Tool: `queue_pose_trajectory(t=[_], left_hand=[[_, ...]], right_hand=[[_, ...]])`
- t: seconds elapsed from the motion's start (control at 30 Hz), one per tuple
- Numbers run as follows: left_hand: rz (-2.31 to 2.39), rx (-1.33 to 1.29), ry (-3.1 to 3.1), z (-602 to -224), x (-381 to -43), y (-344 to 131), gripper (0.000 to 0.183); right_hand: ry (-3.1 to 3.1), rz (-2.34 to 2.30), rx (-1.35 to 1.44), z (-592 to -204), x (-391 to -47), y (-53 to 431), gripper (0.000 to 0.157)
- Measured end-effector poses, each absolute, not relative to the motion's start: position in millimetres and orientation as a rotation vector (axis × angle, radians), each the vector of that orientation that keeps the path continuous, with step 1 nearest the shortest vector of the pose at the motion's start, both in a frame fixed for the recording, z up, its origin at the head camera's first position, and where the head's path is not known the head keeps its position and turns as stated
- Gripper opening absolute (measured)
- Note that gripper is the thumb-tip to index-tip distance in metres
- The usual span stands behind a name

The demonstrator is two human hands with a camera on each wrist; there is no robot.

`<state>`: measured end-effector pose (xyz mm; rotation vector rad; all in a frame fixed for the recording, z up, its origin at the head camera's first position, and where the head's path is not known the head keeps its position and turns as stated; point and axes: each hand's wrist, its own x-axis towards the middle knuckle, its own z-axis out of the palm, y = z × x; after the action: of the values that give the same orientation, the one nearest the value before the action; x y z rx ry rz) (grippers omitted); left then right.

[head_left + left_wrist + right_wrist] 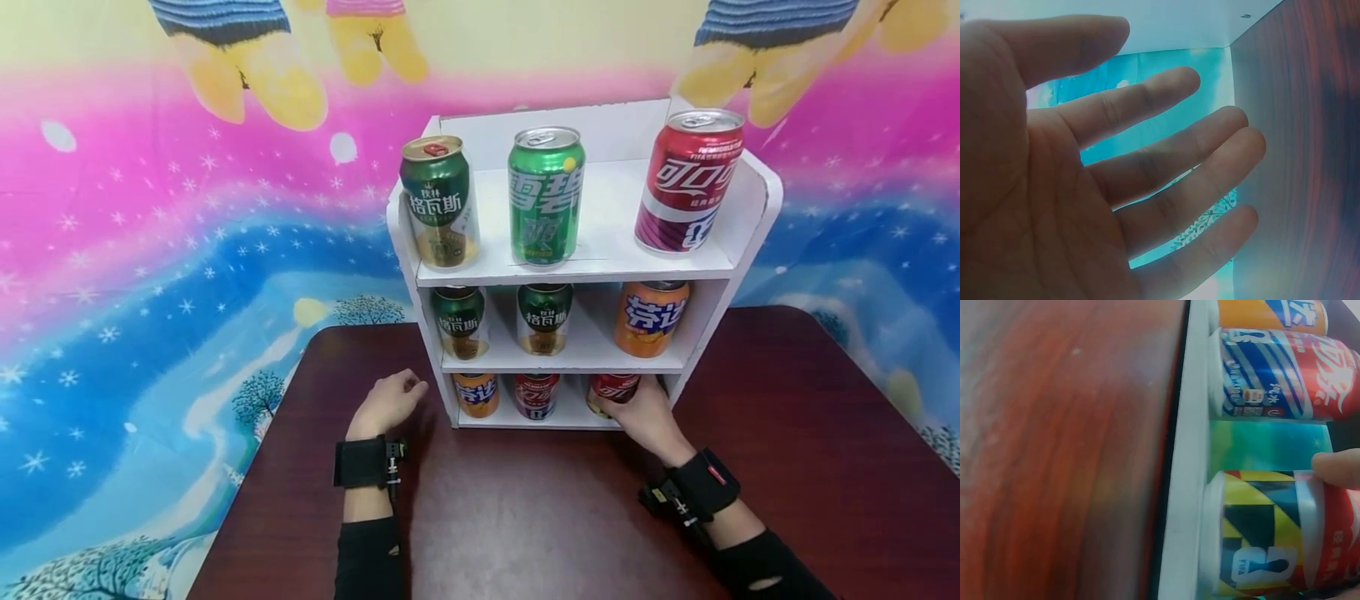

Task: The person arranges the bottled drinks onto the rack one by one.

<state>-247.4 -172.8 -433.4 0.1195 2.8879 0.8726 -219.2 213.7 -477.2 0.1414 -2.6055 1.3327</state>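
My right hand holds a red cola can at the right end of the white shelf's bottom level. In the right wrist view this can shows a yellow and black checked band, and the thumb lies against its upper part; the other fingers are mostly hidden. Another red cola can stands beside it, and an orange soda can is at the left end. Left of the shelf, my left hand holds nothing; its fingers look spread and loosely extended in the left wrist view.
The three-level white shelf stands on a dark brown table. Two green-gold cans and an orange can fill the middle level. On top are a green-gold can, a green can and a red can.
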Motion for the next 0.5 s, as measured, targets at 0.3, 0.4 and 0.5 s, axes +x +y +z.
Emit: queue_pose_trajectory(t=[0.3, 0.4, 0.5], left_hand=[[0.874, 0.123, 2.880, -429.7, -249.5, -172.3, 0.031], [0.872, 0.126, 2.876, -430.2, -249.4, -172.3, 0.032], [0.865, 0.120, 2.868, -431.3, -248.2, -172.7, 0.032]], right_hand=[[-2.571, 1.273, 0.141, -473.5, -218.5, 210.5, 0.081], [-2.571, 1.274, 0.142, -474.8, -219.6, 210.8, 0.082], [-2.586, 1.339, 0.164, -476.1, -220.2, 213.1, 0.083]])
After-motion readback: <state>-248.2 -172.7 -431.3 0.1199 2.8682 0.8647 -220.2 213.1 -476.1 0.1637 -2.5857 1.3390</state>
